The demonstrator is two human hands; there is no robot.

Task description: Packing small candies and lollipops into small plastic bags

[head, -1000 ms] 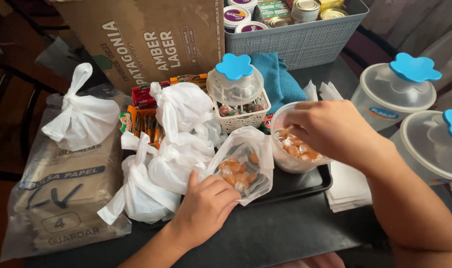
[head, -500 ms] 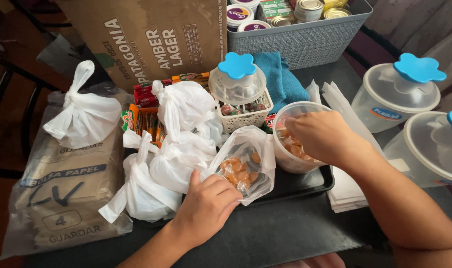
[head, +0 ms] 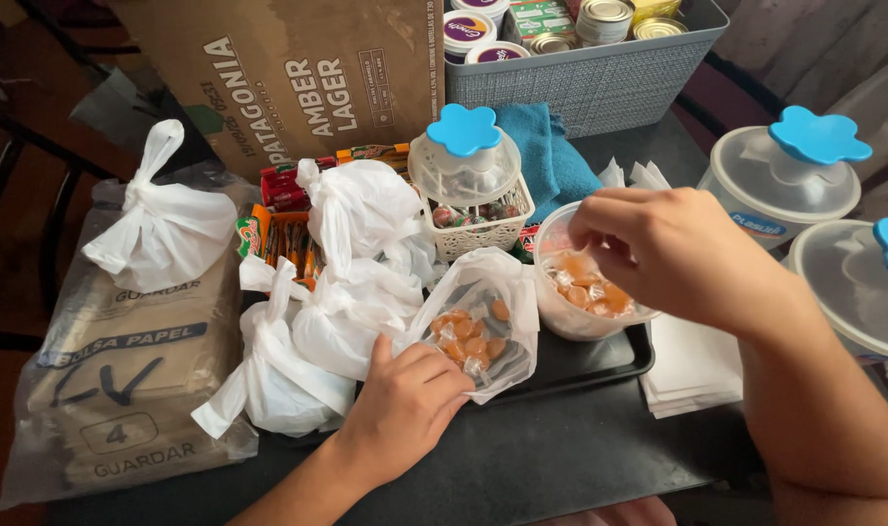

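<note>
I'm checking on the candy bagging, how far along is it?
Done: four tied white bags sit on the table. In hand: the left hand holds an open bag partly filled with orange candies, while the right hand reaches into the candy tub. Left: the tub holds more candies, and this bag is untied.

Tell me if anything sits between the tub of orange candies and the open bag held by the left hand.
Nothing visible does. The tub stands right beside the open bag on the black tray. The right hand hovers over the tub; the left hand holds the bag's near edge.
</note>
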